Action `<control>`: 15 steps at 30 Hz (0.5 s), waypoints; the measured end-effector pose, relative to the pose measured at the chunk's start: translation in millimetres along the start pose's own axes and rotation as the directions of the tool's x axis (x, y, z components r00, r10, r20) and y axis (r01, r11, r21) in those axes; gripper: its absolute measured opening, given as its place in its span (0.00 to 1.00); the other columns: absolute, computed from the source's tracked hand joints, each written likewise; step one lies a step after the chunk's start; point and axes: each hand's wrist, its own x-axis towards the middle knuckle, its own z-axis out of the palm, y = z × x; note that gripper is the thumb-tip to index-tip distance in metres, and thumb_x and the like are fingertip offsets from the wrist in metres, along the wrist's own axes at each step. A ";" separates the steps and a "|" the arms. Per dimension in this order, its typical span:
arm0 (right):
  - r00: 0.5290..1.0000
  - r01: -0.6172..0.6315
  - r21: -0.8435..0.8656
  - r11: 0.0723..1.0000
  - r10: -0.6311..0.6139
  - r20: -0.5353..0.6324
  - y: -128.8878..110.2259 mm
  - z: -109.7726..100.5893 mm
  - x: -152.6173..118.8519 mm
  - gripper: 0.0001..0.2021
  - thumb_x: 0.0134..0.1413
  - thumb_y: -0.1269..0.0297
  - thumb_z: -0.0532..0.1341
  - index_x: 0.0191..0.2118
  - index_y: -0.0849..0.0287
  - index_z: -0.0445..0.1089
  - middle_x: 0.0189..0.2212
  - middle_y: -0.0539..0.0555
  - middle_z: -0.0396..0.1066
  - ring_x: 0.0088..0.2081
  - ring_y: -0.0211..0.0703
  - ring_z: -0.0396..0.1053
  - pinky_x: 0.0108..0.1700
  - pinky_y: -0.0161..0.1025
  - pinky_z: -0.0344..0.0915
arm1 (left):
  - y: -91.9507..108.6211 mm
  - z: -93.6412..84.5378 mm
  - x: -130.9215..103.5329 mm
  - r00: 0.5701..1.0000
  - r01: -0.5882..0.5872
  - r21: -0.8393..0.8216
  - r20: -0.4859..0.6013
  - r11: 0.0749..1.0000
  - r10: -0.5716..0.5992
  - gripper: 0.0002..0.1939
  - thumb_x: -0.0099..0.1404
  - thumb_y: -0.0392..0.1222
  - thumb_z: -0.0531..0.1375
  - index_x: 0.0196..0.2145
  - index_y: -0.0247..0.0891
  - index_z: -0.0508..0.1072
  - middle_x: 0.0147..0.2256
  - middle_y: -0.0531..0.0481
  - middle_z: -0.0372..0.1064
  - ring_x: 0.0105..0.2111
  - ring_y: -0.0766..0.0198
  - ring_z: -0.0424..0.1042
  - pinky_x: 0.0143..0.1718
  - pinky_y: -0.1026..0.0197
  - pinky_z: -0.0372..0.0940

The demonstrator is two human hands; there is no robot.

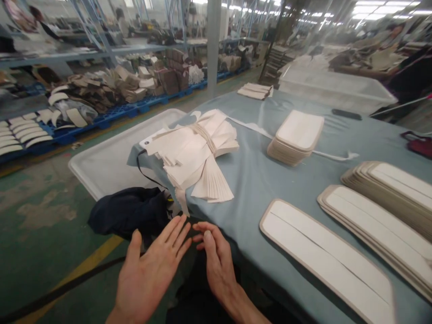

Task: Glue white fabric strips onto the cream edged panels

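Note:
My left hand (151, 265) is palm up with its fingers stretched out and nothing in it. Beside it, my right hand (218, 261) is loosely curved, fingers parted, holding nothing that I can see. Both are in front of the table's near edge, touching nothing visible. Just beyond them lies a tied bundle of cream fabric pieces (189, 148), fanned out at its ends, with a loose strip (181, 200) hanging over the edge. A long white panel with a beige border (324, 252) lies to the right of my right hand.
Stacks of similar panels (378, 220) and a shorter stack (299, 132) stand on the blue-green cloth (249, 180). A dark blue bag (131, 211) is at the left edge, by a white tub (101, 153). Another white tub (334, 87) stands behind the table.

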 end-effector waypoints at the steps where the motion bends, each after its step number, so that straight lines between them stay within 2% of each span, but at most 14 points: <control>1: 1.000 0.012 -0.004 1.000 -0.012 0.009 -2.4 -0.1 1.0 0.22 0.78 0.50 0.51 0.55 0.58 0.76 0.52 0.60 0.81 0.46 0.44 0.80 0.47 0.39 0.76 | -0.3 0.3 -0.6 0.999 -0.009 0.032 -0.032 0.999 0.010 0.47 0.72 0.75 0.46 0.73 0.38 0.65 0.76 0.42 0.56 0.79 0.50 0.47 0.79 0.42 0.44; 2: 0.999 0.032 -0.010 0.999 -0.031 0.019 -4.8 0.2 1.9 0.22 0.78 0.50 0.51 0.55 0.58 0.77 0.52 0.60 0.81 0.48 0.44 0.79 0.50 0.40 0.76 | -1.9 0.9 -1.2 0.996 -0.028 0.080 -0.078 0.996 0.034 0.49 0.71 0.77 0.44 0.74 0.38 0.62 0.76 0.41 0.55 0.78 0.49 0.47 0.78 0.41 0.45; 4: 0.996 0.075 -0.025 0.997 -0.073 0.043 -8.5 3.7 4.6 0.23 0.79 0.51 0.50 0.57 0.59 0.77 0.54 0.61 0.80 0.53 0.46 0.79 0.58 0.43 0.74 | -9.1 2.2 -1.4 0.981 -0.051 0.277 -0.164 0.959 0.099 0.52 0.69 0.79 0.40 0.76 0.41 0.60 0.76 0.41 0.56 0.77 0.47 0.52 0.77 0.40 0.52; 6: 0.995 0.089 -0.035 0.995 -0.087 0.054 -7.6 13.4 7.2 0.24 0.79 0.51 0.50 0.61 0.60 0.75 0.57 0.62 0.79 0.59 0.48 0.77 0.64 0.47 0.72 | -18.9 2.8 1.1 0.962 -0.054 0.503 -0.204 0.862 0.179 0.51 0.69 0.80 0.37 0.75 0.45 0.61 0.75 0.43 0.58 0.76 0.48 0.55 0.74 0.42 0.58; 8: 0.997 0.055 -0.040 0.998 -0.053 0.052 -0.4 30.2 7.6 0.25 0.79 0.52 0.50 0.67 0.59 0.71 0.64 0.62 0.75 0.66 0.49 0.72 0.69 0.50 0.69 | -26.6 1.8 7.9 0.951 -0.052 0.650 -0.200 0.758 0.237 0.44 0.72 0.77 0.43 0.73 0.50 0.65 0.74 0.43 0.60 0.74 0.49 0.59 0.72 0.43 0.62; 11: 0.999 -0.011 -0.099 0.995 0.014 0.035 17.5 60.8 1.3 0.27 0.81 0.53 0.44 0.74 0.55 0.63 0.72 0.60 0.66 0.73 0.48 0.63 0.69 0.53 0.70 | -25.2 -3.1 26.4 0.916 -0.080 0.744 -0.208 0.664 0.343 0.35 0.70 0.69 0.59 0.68 0.51 0.72 0.70 0.41 0.67 0.69 0.43 0.67 0.68 0.38 0.66; 13: 0.998 0.025 -0.124 0.992 -0.016 0.068 27.8 75.1 -6.4 0.26 0.80 0.54 0.47 0.75 0.52 0.62 0.68 0.58 0.71 0.70 0.49 0.68 0.64 0.51 0.76 | -14.9 -8.3 40.7 0.874 -0.097 0.793 -0.221 0.601 0.433 0.32 0.68 0.65 0.63 0.64 0.52 0.74 0.65 0.42 0.73 0.68 0.39 0.68 0.66 0.37 0.68; 15: 0.992 0.079 -0.135 0.988 -0.065 0.107 32.3 78.6 -13.6 0.24 0.76 0.52 0.55 0.71 0.48 0.68 0.60 0.57 0.78 0.62 0.50 0.77 0.54 0.45 0.81 | -1.8 -14.1 52.8 0.810 -0.118 0.836 -0.232 0.537 0.538 0.30 0.67 0.65 0.61 0.61 0.51 0.76 0.61 0.43 0.76 0.68 0.39 0.67 0.63 0.42 0.71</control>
